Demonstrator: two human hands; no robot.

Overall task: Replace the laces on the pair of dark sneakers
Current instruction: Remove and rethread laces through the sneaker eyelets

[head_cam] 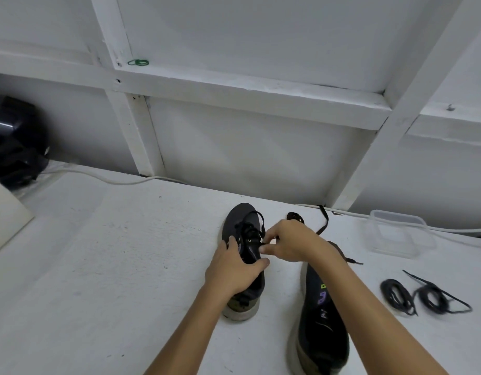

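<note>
On white table, left sneaker (246, 255) toe points away; left hand (231, 269) grips it, right hand (290, 243) fingers (269, 249) pinching lace (257, 234)

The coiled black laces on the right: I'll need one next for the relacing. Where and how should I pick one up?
Probably pinch the nearer coil across its bundled loops, coming straight down from above. It lies flat on the white table, apart from the sneaker beside it, so nothing blocks a top approach. Gripping the bundle rather than a loose tip should keep it from unwinding.
</note>
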